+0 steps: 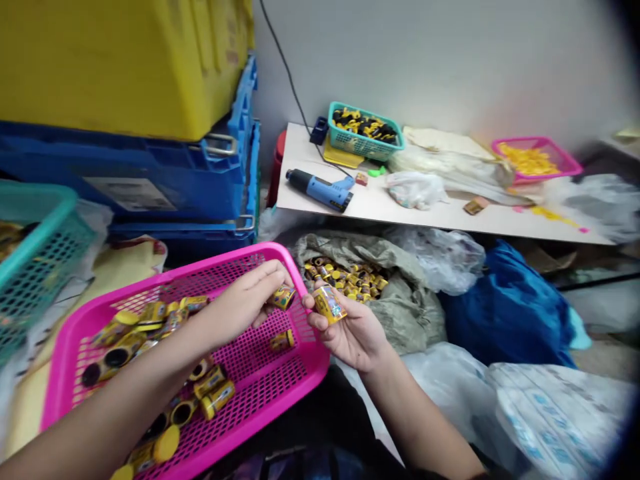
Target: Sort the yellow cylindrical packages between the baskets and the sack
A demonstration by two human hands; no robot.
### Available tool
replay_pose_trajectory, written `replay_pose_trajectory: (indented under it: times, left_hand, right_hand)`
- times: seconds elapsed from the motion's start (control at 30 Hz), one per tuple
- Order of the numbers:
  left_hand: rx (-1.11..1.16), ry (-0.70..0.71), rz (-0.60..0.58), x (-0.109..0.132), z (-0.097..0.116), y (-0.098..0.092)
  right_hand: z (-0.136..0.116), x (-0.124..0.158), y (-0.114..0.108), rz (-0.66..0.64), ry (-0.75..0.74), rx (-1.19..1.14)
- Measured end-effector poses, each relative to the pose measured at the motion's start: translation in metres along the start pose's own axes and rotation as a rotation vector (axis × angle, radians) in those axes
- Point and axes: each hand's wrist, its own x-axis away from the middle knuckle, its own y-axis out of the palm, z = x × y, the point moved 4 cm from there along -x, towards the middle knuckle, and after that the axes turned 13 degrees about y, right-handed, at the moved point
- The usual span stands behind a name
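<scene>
The left hand [247, 295] pinches 1 small yellow-labelled bottle [283, 297] over the pink plastic mesh basket [295, 383]. The right hand [354, 335], its grip closed, holds a second yellow bottle [329, 304] just beside the basket's rim. Loose bottles [215, 395] lie inside the basket, and many more fill the grey sack [415, 317] behind it.

Plain grey wall [450, 60] behind, black cable [286, 70] hanging down it. Low white table [430, 215] pushed against the wall. Left side: blue crates [150, 170] stacked, yellow crate [125, 60] on top. Floor mostly buried under plastic bags [443, 257] and a blue sack [505, 307]; bare patch [607, 353] far right, possibly concrete. Soft, even light; right corners of view dark.
</scene>
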Motion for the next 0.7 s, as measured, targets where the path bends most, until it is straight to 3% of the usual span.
replay_pose_trajectory:
  times: [0.07,0.13,0.2,0.27,0.33,0.37,0.4,0.47,0.6,0.7]
  left_hand:
    - [0.009,0.032,-0.03,-0.023,0.002,0.015]
    - [0.031,0.062,-0.107,-0.049,0.004,0.037]
    - [-0.009,0.088,-0.169,-0.073,0.008,0.057]
    - [-0.096,0.115,-0.151,-0.088,0.012,0.066]
    - [-0.185,0.168,-0.114,-0.089,0.015,0.06]
    - [-0.226,0.203,-0.115,-0.082,0.015,0.051]
    - [-0.277,0.236,-0.129,-0.072,0.013,0.038]
    - [-0.381,0.267,-0.153,-0.041,0.005,0.004]
    - [-0.631,0.086,-0.049,0.036,-0.02,-0.07]
    - [-0.862,-0.001,-0.062,0.085,-0.023,-0.085]
  right_hand:
    - [-0.008,0.012,-0.004,0.073,-0.052,0.04]
    - [-0.027,0.028,-0.016,0.263,-0.217,0.215]
    - [-0.054,0.052,-0.035,0.597,-0.435,0.512]
    - [-0.081,0.08,-0.058,1.04,-0.536,0.849]
    - [-0.1,0.103,-0.078,1.465,-0.484,1.143]
    - [-0.105,0.109,-0.084,1.595,-0.451,1.25]
    - [-0.107,0.11,-0.087,1.643,-0.431,1.327]
    - [-0.102,0.095,-0.083,1.52,-0.406,1.416]
    - [-0.063,0.016,-0.039,0.919,-0.272,1.68]
    - [-0.015,-0.05,-0.014,0.371,-0.226,1.961]
